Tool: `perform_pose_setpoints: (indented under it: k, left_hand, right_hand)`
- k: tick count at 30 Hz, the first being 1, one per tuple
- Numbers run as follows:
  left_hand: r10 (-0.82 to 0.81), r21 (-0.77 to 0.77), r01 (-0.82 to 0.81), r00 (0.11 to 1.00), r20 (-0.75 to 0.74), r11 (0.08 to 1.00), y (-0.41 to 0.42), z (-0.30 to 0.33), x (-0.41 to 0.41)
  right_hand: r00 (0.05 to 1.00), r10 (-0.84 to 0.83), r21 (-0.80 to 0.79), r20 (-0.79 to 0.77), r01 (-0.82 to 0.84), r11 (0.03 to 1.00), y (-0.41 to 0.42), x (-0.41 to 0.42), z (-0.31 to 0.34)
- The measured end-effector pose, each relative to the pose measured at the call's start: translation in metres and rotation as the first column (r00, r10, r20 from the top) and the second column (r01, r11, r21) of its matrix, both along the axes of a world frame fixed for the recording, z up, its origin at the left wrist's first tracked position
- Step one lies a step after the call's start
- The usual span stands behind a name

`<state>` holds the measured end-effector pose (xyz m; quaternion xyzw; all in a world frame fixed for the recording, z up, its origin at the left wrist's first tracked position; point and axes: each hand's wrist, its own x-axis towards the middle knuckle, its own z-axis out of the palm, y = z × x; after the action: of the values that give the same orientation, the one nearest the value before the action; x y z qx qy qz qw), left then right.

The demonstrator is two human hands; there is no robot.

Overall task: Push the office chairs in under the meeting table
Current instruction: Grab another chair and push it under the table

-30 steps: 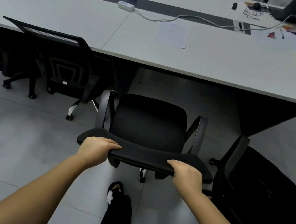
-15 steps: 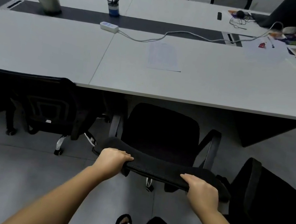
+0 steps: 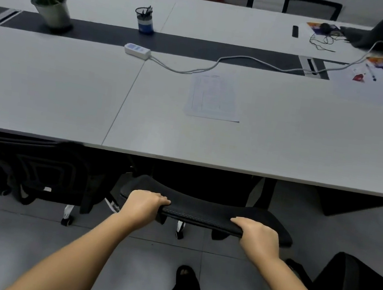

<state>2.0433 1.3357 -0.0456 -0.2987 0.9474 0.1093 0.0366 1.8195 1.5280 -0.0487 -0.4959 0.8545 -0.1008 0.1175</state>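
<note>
Head view showed left hand [image 3: 145, 202] and right hand [image 3: 257, 236] holding the chair back [image 3: 202, 212], fingers curled around it; writing on the paper [image 3: 213, 97] was too blurry to read.

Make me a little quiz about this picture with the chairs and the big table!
1. True or false: both hands grip the top of the chair back.
2. What stands nearer the plant pot: the pen cup or the sheet of paper?
3. Fill in: the white power strip lies on the ____.

Key
1. True: the left hand and right hand both hold it.
2. The pen cup.
3. Meeting table.
</note>
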Motion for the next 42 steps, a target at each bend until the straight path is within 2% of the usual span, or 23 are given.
perform_pose_setpoints:
  k: [6, 10, 13, 17, 20, 22, 27, 29, 31, 33, 36, 39, 42]
  left_hand:
    - [0.066, -0.005, -0.066, 0.995, 0.076, 0.998, -0.043, -0.002, -0.023]
    - [0.047, 0.011, -0.046, 0.998, -0.034, 0.999, -0.054, -0.002, -0.029]
    - [-0.003, -0.03, 0.004, 1.0, 0.017, 1.0, -0.051, 0.002, -0.03]
    - [-0.009, -0.028, 0.009, 1.0, 0.009, 1.0, -0.05, -0.001, -0.032]
    - [0.018, -0.031, -0.019, 1.0, -0.014, 0.999, -0.048, 0.004, -0.03]
    - [0.018, 0.024, -0.017, 0.999, -0.041, 1.0, -0.044, 0.006, -0.029]
    - [-0.022, 0.067, 0.01, 0.984, 0.179, 0.998, -0.04, 0.017, -0.03]
    - [-0.002, 0.065, -0.006, 0.992, 0.128, 0.998, -0.032, 0.027, -0.025]
    - [0.08, 0.085, -0.077, 0.996, -0.032, 0.993, -0.015, 0.041, -0.014]
    - [0.221, 0.155, -0.187, 0.945, -0.241, 0.97, 0.009, 0.058, 0.006]
    - [0.41, 0.35, -0.267, 0.794, -0.449, 0.898, 0.05, 0.076, 0.045]
    - [0.543, 0.505, -0.267, 0.639, -0.544, 0.821, 0.098, 0.088, 0.09]
    - [0.625, 0.608, -0.239, 0.539, -0.565, 0.757, 0.148, 0.097, 0.134]
  right_hand:
    - [0.997, 0.071, 0.058, 0.03, -0.072, 0.996, -0.057, -0.035, 0.004]
    - [0.996, 0.089, 0.036, 0.029, -0.09, 0.995, -0.073, -0.051, 0.003]
    - [0.994, 0.096, 0.02, 0.057, -0.098, 0.995, -0.069, -0.052, -0.004]
    - [0.996, 0.093, 0.011, 0.01, -0.093, 0.996, -0.069, -0.053, -0.004]
    - [0.996, 0.086, 0.063, 0.013, -0.086, 0.994, -0.066, -0.053, -0.001]
    - [0.996, 0.086, 0.101, 0.022, -0.088, 0.991, -0.065, -0.05, 0.003]
    - [0.98, 0.187, 0.252, 0.074, -0.2, 0.947, -0.061, -0.048, 0.013]
    - [0.971, 0.213, 0.2, 0.114, -0.232, 0.952, -0.054, -0.04, 0.02]
    - [0.96, 0.182, 0.039, 0.211, -0.194, 0.98, -0.04, -0.022, 0.037]
    - [0.915, 0.136, -0.13, 0.381, -0.093, 0.987, -0.021, 0.006, 0.06]
    - [0.81, 0.107, -0.268, 0.577, 0.063, 0.961, 0.018, 0.05, 0.086]
    - [0.756, 0.093, -0.318, 0.648, 0.158, 0.935, 0.061, 0.088, 0.099]
    - [0.667, 0.059, -0.326, 0.743, 0.284, 0.902, 0.104, 0.119, 0.105]
